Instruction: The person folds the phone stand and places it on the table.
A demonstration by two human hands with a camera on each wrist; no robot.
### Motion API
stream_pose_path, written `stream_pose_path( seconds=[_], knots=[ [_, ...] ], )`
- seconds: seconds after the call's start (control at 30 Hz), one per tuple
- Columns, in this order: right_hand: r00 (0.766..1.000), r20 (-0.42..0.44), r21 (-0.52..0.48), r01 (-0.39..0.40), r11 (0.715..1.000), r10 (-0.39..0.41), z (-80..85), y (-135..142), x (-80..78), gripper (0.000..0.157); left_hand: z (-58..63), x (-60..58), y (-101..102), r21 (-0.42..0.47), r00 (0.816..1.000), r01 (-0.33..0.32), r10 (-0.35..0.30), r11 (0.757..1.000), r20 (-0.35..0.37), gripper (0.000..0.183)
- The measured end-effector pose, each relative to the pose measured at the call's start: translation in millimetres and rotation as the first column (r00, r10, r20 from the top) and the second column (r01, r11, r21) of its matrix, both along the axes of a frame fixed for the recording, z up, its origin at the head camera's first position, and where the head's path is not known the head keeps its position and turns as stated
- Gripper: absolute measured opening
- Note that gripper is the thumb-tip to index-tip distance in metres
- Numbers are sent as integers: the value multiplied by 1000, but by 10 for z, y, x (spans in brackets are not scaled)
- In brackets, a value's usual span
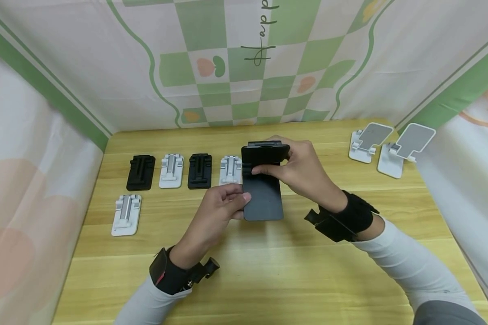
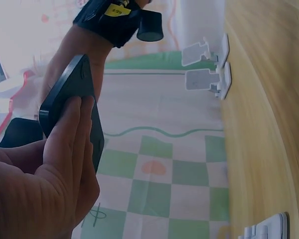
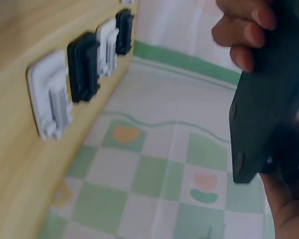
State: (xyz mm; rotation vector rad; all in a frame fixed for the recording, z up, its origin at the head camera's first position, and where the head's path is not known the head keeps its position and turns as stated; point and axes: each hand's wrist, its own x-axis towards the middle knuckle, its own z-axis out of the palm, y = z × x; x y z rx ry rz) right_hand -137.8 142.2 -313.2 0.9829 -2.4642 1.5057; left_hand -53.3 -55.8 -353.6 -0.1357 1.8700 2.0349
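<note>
A black phone stand [image 1: 262,198], partly unfolded, is held above the table by both hands. My left hand [image 1: 217,207] pinches the left edge of its flat base, thumb on the near face. At the top, my right hand [image 1: 305,169] grips the raised part from the right, its thumb across the hinge area. The left wrist view shows fingers of the left hand [image 2: 65,159] lying along the underside of the stand [image 2: 72,82]. In the right wrist view, left-hand fingertips [image 3: 251,32] curl over the edge of the dark base [image 3: 264,109]; the right hand is mostly hidden.
Folded stands lie on the wooden table [image 1: 244,289] to the left: two black [image 1: 140,172], [image 1: 199,170] and several white, including one nearer the front [image 1: 126,215]. Two unfolded white stands [image 1: 374,135], [image 1: 415,140] stand at the back right. Patterned cloth [image 1: 205,27] encloses the back and sides.
</note>
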Motion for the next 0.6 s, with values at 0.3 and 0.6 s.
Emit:
stream_pose_path(
  seconds=[0.3,0.6],
  knots=[
    [872,-489,170,73,983,20,307,9,74,41,-128,-6,-11,-37,998,-52,53,998,22,32],
    [775,-632,232,189,954,0,337,-103,217,16,-155,-28,-33,-54,996,-85,86,995,3,22]
  ],
)
